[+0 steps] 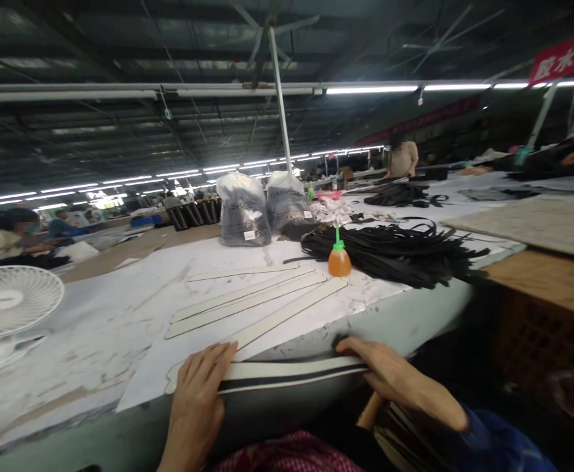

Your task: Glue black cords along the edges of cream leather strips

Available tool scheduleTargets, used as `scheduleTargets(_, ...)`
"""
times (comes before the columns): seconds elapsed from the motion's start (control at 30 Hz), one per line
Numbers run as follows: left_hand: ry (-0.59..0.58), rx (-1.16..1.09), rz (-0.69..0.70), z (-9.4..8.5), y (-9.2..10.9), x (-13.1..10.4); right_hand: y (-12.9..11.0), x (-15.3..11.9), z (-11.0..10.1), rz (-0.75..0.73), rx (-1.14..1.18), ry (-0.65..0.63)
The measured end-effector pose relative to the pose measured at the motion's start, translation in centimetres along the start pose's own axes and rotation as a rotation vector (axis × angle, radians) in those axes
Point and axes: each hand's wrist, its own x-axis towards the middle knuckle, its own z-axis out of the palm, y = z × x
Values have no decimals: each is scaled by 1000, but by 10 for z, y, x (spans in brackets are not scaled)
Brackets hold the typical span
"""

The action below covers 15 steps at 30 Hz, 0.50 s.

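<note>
A long cream strap with a black stripe along it lies at the table's front edge. My left hand is closed over its left part, fingers together on top; the thumb is hidden. At the other end, my right hand grips the strap between bent fingers. A small dark patch shows by its index fingertip, too blurred to name. Just beyond my hands, several pale strips with dark edges lie slanted on white paper, one reaching close to my left fingertips.
An orange squeeze bottle with a green nozzle stands beyond the strips, beside a heap of black straps. Two filled plastic bags stand behind. A white fan is at left, a grey board at right. Other people work farther off.
</note>
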Motion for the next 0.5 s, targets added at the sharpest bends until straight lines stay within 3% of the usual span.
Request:
scheduleTargets(0.13,-9,50,-41,-15,-4,2,-31,30,34,-107,127,-16)
scheduleTargets(0.23,40,96,-145,-26,-14,-6,-40,41,48,-154,184,-23)
scheduleTargets(0.37,24,13,-342,-24,-30,-25,-28,46,55,-171,201,-39)
scheduleTargets(0.5,32,-117,-570,-18,-32,-30,-12,45,54,-166,214,-78)
